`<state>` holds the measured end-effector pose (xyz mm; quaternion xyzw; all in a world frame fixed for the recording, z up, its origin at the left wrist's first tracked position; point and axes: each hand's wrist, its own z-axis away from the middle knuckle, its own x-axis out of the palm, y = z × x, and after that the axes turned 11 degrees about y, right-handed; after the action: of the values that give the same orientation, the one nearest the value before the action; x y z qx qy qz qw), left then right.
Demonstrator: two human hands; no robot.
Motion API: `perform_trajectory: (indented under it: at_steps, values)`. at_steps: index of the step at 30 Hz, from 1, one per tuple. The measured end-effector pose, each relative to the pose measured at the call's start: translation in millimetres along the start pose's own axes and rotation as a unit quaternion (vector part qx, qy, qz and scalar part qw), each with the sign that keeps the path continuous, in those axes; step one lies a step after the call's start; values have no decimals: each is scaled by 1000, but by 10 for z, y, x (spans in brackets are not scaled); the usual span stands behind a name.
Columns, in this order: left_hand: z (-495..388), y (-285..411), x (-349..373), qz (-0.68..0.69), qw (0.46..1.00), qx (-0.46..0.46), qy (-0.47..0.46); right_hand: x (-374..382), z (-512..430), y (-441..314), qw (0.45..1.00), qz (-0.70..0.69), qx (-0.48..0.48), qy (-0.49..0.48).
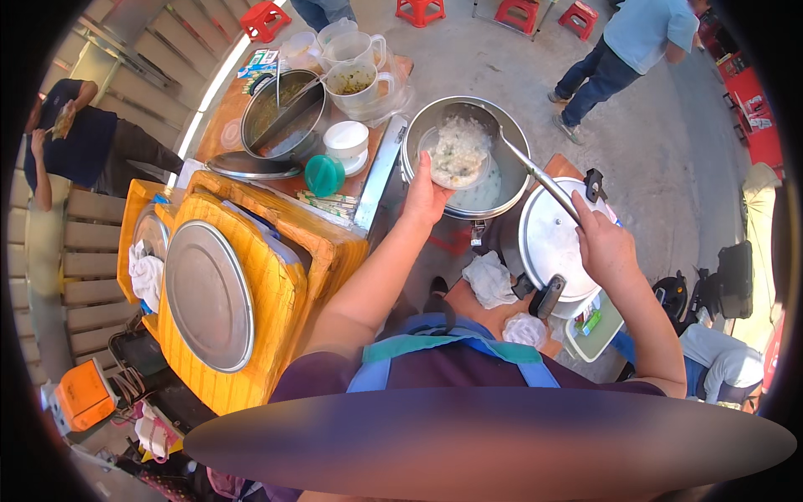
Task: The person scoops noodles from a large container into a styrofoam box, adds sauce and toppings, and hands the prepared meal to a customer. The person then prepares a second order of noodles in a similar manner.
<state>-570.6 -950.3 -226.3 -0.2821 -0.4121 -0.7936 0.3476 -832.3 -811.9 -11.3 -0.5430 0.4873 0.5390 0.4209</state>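
Observation:
My left hand (428,196) holds a clear plastic bowl (453,183) over a deep steel pot (515,193). Pale rice porridge (463,147) with dark flecks fills the bowl, and thin, whitish liquid (486,193) shows in the pot beneath it. In my right hand (605,241) is the long metal handle of a ladle (539,172). Its head reaches into the pot at the bowl's far side, partly hidden by the porridge. Below my right hand stands a pressure cooker with a pale lid (555,235) and black handles.
On the left table are a divided pot (282,119), plastic jugs (352,81), white tubs (346,139) and a green-lidded container (324,176). A round steel lid (209,296) lies on a yellow wooden box (276,326). Other people stand nearby, one at upper right (646,44).

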Motion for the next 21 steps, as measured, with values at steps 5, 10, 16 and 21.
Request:
perform_trajectory:
  at_steps: [5,10,16,21]
  values:
    - [15,41,-222,18,1000,9,-19,129,122,3,999,-8,24,28]
    - [30,243,-317,27,997,64,-18,399,-162,130,991,-118,52,19]
    - [189,606,-381,21,987,162,-12,1403,-1193,-217,991,42,-38,-125]
    - [353,790,-495,28,980,199,9,2140,-1646,-614,971,-23,-57,-230]
